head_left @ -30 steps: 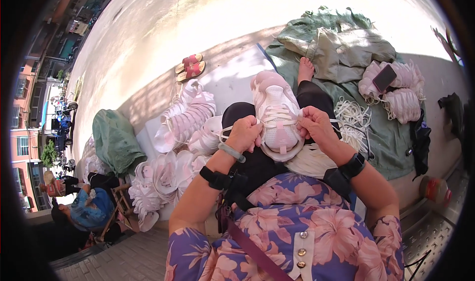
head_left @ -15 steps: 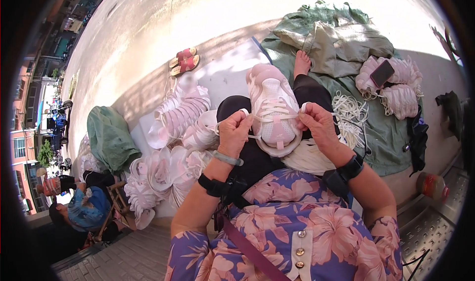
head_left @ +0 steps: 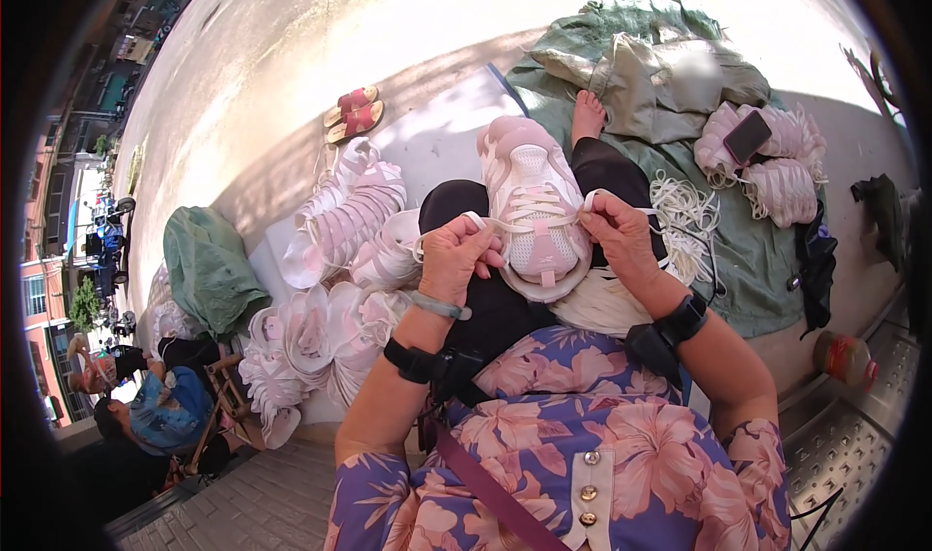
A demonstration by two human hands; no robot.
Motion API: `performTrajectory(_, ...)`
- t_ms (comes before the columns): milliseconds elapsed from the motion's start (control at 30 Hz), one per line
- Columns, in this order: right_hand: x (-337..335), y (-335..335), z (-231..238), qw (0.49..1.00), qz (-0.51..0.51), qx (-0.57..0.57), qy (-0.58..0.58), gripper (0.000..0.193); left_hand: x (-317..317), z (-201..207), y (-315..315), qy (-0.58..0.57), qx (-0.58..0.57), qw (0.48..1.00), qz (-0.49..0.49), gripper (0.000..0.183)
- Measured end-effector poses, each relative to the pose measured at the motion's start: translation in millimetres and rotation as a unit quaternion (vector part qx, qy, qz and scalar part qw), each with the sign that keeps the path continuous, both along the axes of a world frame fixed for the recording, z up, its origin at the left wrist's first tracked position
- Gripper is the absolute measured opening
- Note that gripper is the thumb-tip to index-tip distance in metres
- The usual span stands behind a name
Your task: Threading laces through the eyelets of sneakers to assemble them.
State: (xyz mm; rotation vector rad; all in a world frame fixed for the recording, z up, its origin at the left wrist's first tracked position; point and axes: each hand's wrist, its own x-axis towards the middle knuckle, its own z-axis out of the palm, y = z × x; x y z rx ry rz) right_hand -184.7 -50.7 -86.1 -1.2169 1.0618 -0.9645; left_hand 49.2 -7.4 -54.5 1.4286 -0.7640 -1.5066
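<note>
A pink and white sneaker upper (head_left: 532, 177) rests across my lap, its toe pointing away from me. White shoelace (head_left: 530, 204) crosses its front in several rows. On the left side, my left hand (head_left: 454, 258) pinches one lace end, which stretches from the shoe to the fingers. At the opposite side, my right hand (head_left: 621, 240) pinches the other end close against the shoe's edge. Beneath the shoe lies a bundle of cream laces (head_left: 604, 303), partly covered by it and my right forearm.
Stacked pink-white shoe uppers (head_left: 351, 211) lie to my left, with a green sack (head_left: 209, 269) beyond. Loose white laces (head_left: 685, 223) and bundled uppers (head_left: 782, 192) topped by a phone (head_left: 747, 137) lie right on green cloth (head_left: 748, 260). Red sandals (head_left: 355, 122) sit ahead; another person (head_left: 170, 405) sits far left.
My left hand has moved a little left and down, away from the shoe, with more lace showing between them. My right hand stays near the shoe's right edge. The view has shifted slightly.
</note>
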Motion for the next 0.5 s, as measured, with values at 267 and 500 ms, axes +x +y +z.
performTrajectory(267,1.8,4.2,-3.7,0.999,-0.016,-0.008,-0.032,0.006,2.8,-2.7,0.5,-0.057,0.003,0.998,-0.028,0.015)
performTrajectory(500,5.1,1.8,4.5,0.971,-0.027,-0.202,0.127,0.009,-0.6,0.1,-1.0,-0.070,0.014,0.997,-0.020,0.013)
